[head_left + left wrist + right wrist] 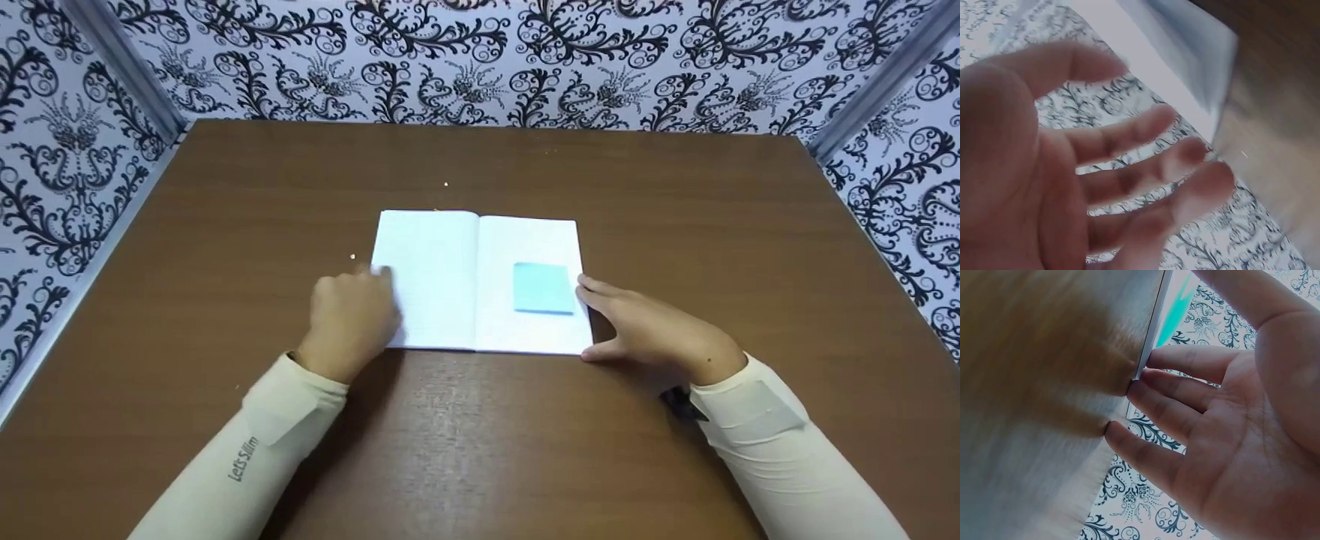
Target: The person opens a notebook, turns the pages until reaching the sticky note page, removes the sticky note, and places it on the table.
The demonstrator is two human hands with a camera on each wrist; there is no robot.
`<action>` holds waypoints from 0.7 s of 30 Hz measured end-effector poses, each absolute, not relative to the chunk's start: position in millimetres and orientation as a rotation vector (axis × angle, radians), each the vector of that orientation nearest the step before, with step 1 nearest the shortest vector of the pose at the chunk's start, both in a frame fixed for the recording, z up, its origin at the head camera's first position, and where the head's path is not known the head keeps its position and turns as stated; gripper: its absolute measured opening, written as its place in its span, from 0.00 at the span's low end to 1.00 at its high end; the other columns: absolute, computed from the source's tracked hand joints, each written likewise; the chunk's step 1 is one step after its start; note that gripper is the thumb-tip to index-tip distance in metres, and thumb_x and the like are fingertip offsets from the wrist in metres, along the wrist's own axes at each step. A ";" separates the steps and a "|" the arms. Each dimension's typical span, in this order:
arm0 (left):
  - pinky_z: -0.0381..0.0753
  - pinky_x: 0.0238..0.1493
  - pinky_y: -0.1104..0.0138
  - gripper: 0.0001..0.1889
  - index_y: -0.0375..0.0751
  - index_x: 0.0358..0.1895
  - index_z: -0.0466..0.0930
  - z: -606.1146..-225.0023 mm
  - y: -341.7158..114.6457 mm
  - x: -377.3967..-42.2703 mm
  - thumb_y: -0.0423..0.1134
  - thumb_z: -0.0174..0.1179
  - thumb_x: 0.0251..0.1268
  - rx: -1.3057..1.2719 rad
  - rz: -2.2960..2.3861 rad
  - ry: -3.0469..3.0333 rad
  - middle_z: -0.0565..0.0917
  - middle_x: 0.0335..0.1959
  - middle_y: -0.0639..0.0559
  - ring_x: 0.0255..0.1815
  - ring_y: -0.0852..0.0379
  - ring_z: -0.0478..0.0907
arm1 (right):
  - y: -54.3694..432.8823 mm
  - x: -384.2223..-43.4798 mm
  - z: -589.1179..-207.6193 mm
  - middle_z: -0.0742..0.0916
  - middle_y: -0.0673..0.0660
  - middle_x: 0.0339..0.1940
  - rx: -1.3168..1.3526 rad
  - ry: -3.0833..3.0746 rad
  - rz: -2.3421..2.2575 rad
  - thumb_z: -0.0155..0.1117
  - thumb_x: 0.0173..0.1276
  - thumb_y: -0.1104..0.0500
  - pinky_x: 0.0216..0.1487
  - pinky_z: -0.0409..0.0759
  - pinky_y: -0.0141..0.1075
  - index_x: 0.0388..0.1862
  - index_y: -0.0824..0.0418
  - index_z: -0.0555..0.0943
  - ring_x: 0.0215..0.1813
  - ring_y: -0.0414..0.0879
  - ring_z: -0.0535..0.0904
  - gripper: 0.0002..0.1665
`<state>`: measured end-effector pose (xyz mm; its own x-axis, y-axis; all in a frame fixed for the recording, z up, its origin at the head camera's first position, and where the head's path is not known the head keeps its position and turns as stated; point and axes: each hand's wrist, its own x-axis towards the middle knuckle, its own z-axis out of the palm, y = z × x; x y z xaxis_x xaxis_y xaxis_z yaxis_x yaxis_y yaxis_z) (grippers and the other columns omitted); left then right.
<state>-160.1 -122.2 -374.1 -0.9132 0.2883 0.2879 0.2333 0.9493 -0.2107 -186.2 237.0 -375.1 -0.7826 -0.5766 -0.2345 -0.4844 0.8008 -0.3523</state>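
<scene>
An open notebook with blank white pages lies on the brown table. A light blue square sticky-note pad sits on its right page. My left hand is at the notebook's left edge. In the left wrist view its fingers are loosely bent, with the thumb tip right at the white page edge and nothing in the palm. My right hand rests by the right edge, thumb at the near corner and fingertips beside the pad. The right wrist view shows its fingers spread, tips on the tabletop along the notebook's side.
The wide wooden table extends around the notebook. Small white specks lie beyond and left of it. Patterned black-and-white walls with grey corner strips border the back and sides. A dark band shows under my right wrist.
</scene>
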 end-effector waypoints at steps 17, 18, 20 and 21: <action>0.82 0.55 0.37 0.24 0.38 0.67 0.77 -365.3 -64.1 -164.3 0.42 0.65 0.73 -0.981 -0.173 -2.974 0.79 0.66 0.34 0.66 0.32 0.78 | 237.0 -186.2 -374.1 0.62 0.72 0.84 -0.825 2.638 -0.427 0.76 0.68 0.52 0.79 0.62 0.59 0.80 0.75 0.61 0.82 0.67 0.61 0.52; 0.82 0.55 0.37 0.24 0.39 0.68 0.76 -365.7 -62.3 -164.4 0.42 0.65 0.73 -0.984 -0.167 -2.981 0.79 0.68 0.33 0.67 0.32 0.78 | 236.8 -186.5 -373.9 0.62 0.72 0.84 -0.830 2.636 -0.432 0.76 0.68 0.52 0.79 0.62 0.59 0.80 0.75 0.61 0.82 0.67 0.61 0.52; 0.83 0.52 0.37 0.24 0.40 0.69 0.76 -367.2 -59.8 -165.0 0.41 0.66 0.72 -0.994 -0.150 -2.976 0.78 0.69 0.33 0.67 0.32 0.78 | 237.1 -186.4 -373.5 0.62 0.72 0.84 -0.827 2.637 -0.430 0.76 0.68 0.53 0.79 0.62 0.59 0.80 0.75 0.61 0.82 0.67 0.61 0.52; 0.83 0.52 0.37 0.25 0.40 0.69 0.76 -368.0 -58.9 -165.5 0.41 0.66 0.73 -0.990 -0.146 -2.980 0.77 0.70 0.34 0.67 0.32 0.77 | 237.3 -186.5 -373.4 0.62 0.72 0.84 -0.831 2.639 -0.430 0.76 0.68 0.52 0.79 0.62 0.59 0.80 0.75 0.61 0.82 0.67 0.61 0.52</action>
